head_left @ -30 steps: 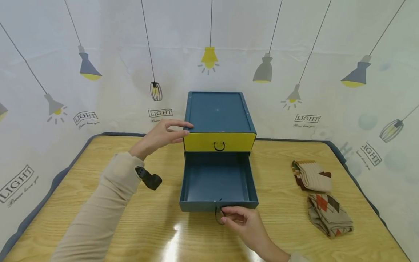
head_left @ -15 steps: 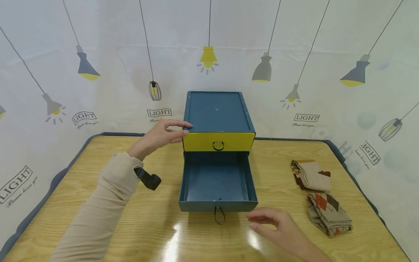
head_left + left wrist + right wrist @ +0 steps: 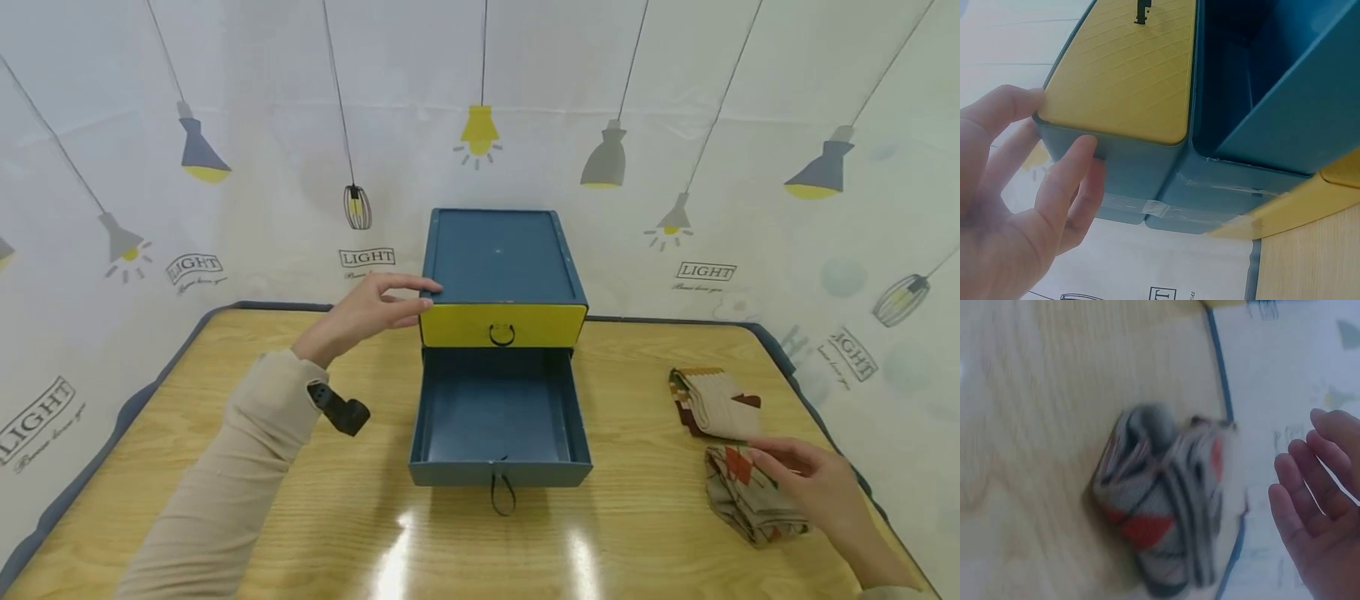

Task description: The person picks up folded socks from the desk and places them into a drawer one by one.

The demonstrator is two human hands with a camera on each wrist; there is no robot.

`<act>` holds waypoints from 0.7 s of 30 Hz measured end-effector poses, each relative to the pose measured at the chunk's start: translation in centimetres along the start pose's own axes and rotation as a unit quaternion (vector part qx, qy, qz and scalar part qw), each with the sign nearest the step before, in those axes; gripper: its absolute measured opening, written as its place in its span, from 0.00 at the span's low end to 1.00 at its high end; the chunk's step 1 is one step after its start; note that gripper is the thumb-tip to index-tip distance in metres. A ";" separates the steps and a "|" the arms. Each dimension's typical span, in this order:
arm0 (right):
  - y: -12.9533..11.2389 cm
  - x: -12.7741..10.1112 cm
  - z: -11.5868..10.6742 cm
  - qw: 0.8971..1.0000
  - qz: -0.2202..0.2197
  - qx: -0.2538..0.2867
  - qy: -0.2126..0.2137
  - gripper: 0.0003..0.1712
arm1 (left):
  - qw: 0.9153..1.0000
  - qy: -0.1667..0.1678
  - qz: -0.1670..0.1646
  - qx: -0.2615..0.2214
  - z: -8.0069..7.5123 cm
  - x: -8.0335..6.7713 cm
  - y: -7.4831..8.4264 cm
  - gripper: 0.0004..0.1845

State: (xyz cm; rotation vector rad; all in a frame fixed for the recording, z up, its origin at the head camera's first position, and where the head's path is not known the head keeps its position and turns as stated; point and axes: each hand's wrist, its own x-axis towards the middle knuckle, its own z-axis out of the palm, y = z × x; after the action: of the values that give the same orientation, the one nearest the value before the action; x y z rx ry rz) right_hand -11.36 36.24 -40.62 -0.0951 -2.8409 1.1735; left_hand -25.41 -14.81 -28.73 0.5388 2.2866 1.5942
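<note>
A blue two-drawer box (image 3: 497, 258) stands at the table's back middle, with its yellow upper drawer (image 3: 457, 327) closed. Below, the blue lower drawer (image 3: 450, 475) is pulled out, and a black loop hangs from its front. My left hand (image 3: 360, 315) touches the box's upper left front corner with lightly bent fingers, also in the left wrist view. Over at the right, my right hand (image 3: 825, 487) hovers above the folded beige argyle socks (image 3: 738, 504), partly covering them. In the right wrist view its fingers (image 3: 1300, 475) are apart from the blurred socks (image 3: 1166, 487).
Folded cream socks (image 3: 716, 404) with maroon and striped parts lie just behind the argyle socks. A white sheet (image 3: 285, 208) printed with lamps surrounds the wooden table (image 3: 630, 533). A black wrist camera (image 3: 341, 408) sits on my left wrist.
My right hand has let go of the lower drawer's loop and moved right to the argyle socks. My left hand stays at the box corner, and the drawer remains pulled out.
</note>
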 end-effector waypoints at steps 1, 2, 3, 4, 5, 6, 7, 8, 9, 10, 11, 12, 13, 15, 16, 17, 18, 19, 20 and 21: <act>1.1 0.2 -0.2 1.000 0.012 0.001 -0.003 0.24 | 1.000 0.000 0.002 0.002 0.0 0.0 0.0 0.21; 2.0 0.5 -0.4 1.000 0.027 -0.002 -0.004 0.26 | 1.000 0.000 0.002 0.004 0.0 0.0 0.0 0.21; 2.9 0.7 -0.5 0.999 0.045 -0.001 -0.009 0.27 | 1.000 0.001 0.002 0.005 0.1 0.1 0.0 0.21; 3.7 0.9 -0.6 0.998 0.066 -0.003 -0.013 0.30 | 1.000 0.001 0.003 0.004 0.1 0.1 0.0 0.20; 4.4 1.1 -0.6 0.997 0.079 -0.010 -0.018 0.31 | 1.000 0.000 0.003 0.005 0.1 0.1 0.1 0.20; 4.9 1.2 -0.7 0.996 0.088 -0.014 -0.029 0.33 | 1.000 0.000 0.003 0.005 0.1 0.1 0.1 0.20; 5.2 1.3 -0.8 0.995 0.095 -0.018 -0.037 0.34 | 1.000 0.000 0.003 0.006 0.1 0.1 0.0 0.20; 5.4 1.4 -0.9 0.994 0.102 -0.022 -0.045 0.35 | 1.000 0.000 0.003 0.006 0.1 0.1 0.0 0.20; 5.5 1.4 -1.0 0.992 0.108 -0.021 -0.054 0.35 | 1.000 -0.001 0.004 0.005 0.1 0.1 0.0 0.20; 5.5 1.4 -1.1 0.991 0.114 -0.021 -0.061 0.36 | 1.000 -0.001 0.004 0.005 0.1 0.1 0.0 0.20; 5.5 1.3 -1.2 0.991 0.114 -0.022 -0.068 0.36 | 1.000 -0.001 0.005 0.005 0.1 0.1 0.0 0.20; 5.4 1.3 -1.3 0.990 0.118 -0.017 -0.072 0.36 | 1.000 -0.001 0.005 0.005 0.1 0.1 0.0 0.20; 5.4 1.3 -1.3 0.990 0.123 -0.015 -0.072 0.37 | 1.000 -0.001 0.005 0.006 0.1 0.1 0.0 0.20; 5.3 1.3 -1.1 0.987 0.139 -0.010 -0.075 0.39 | 1.000 0.000 0.006 0.007 0.1 0.1 0.0 0.20; 5.4 1.2 -1.0 0.987 0.139 -0.006 -0.081 0.40 | 1.000 0.000 0.005 0.007 0.1 0.1 0.0 0.20; 5.6 1.2 -0.9 0.986 0.143 -0.001 -0.089 0.42 | 1.000 0.000 0.005 0.008 0.1 0.1 0.0 0.20; 5.7 1.2 -0.8 0.984 0.146 0.008 -0.100 0.42 | 1.000 0.001 0.006 0.009 0.1 0.1 0.0 0.20; 5.9 1.2 -0.7 0.982 0.149 0.016 -0.110 0.43 | 1.000 0.001 0.005 0.009 0.1 0.1 0.0 0.20; 6.0 1.2 -0.5 0.981 0.152 0.021 -0.119 0.43 | 1.000 0.001 0.005 0.008 0.1 0.0 -0.1 0.20; 6.2 1.2 -0.4 0.981 0.149 0.026 -0.124 0.42 | 1.000 0.001 0.005 0.008 0.0 0.0 -0.1 0.20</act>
State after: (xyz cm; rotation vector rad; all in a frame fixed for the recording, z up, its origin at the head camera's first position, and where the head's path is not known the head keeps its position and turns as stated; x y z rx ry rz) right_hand -12.37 41.05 -44.66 -0.4115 -3.0899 1.4030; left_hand -25.44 -14.77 -28.82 0.5528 2.3032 1.5840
